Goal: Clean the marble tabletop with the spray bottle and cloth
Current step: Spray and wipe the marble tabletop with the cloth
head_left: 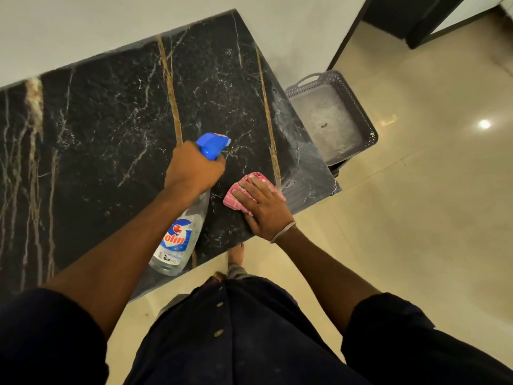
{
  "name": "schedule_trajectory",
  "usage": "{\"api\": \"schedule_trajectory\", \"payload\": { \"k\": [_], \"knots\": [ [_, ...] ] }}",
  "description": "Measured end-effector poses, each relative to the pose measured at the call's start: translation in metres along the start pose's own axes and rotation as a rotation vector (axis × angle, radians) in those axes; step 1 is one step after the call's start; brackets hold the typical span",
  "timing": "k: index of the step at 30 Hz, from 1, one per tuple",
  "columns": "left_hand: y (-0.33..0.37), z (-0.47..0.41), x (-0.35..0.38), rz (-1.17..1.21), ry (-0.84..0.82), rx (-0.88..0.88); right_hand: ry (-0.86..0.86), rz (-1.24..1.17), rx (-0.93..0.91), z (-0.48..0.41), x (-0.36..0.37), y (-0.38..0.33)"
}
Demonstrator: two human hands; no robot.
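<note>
A black marble tabletop (111, 129) with white and gold veins fills the left and middle of the head view. My left hand (194, 168) grips the neck of a clear spray bottle (177, 240) with a blue trigger head, nozzle pointing to the right above the marble. My right hand (261, 207) lies flat on a folded pink cloth (236, 201), pressing it onto the marble near the front right corner. Wet smears show on the tabletop's right edge beside the cloth.
A grey perforated plastic basket (358, 107) stands on the beige tiled floor (416, 218) just right of the table. White wall runs behind the tabletop. A dark door frame (349, 37) stands at the upper right. My legs and a foot are below the table's front edge.
</note>
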State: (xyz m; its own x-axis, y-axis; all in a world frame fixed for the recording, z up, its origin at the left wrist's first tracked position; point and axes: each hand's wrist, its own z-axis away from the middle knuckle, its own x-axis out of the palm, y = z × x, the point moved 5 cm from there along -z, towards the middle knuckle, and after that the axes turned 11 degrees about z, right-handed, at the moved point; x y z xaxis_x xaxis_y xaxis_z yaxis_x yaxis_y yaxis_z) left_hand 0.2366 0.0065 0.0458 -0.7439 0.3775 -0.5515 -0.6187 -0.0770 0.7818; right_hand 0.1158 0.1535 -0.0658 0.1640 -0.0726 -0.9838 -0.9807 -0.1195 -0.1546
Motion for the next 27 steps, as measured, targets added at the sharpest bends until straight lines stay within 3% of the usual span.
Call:
{"api": "schedule_trajectory", "payload": {
  "k": [5,9,14,16,22,27],
  "knots": [
    [-0.010,0.016,0.000,0.025,-0.014,0.023,0.052,0.048,0.275,0.022,-0.011,0.068],
    [-0.018,0.028,0.003,0.040,-0.029,0.011,0.069,0.125,0.495,0.025,-0.015,0.061],
    [-0.014,0.040,0.012,0.038,-0.016,0.028,0.069,0.061,0.097,0.045,-0.004,0.011],
    [-0.009,0.043,0.016,0.029,-0.021,0.049,0.077,0.067,0.048,0.053,-0.009,0.024],
    [-0.006,0.030,0.029,0.028,-0.053,0.009,0.069,0.113,0.411,0.068,-0.026,0.126],
    [0.016,0.006,0.041,-0.027,-0.042,-0.009,0.069,0.158,0.610,0.043,-0.028,0.119]
  ]
}}
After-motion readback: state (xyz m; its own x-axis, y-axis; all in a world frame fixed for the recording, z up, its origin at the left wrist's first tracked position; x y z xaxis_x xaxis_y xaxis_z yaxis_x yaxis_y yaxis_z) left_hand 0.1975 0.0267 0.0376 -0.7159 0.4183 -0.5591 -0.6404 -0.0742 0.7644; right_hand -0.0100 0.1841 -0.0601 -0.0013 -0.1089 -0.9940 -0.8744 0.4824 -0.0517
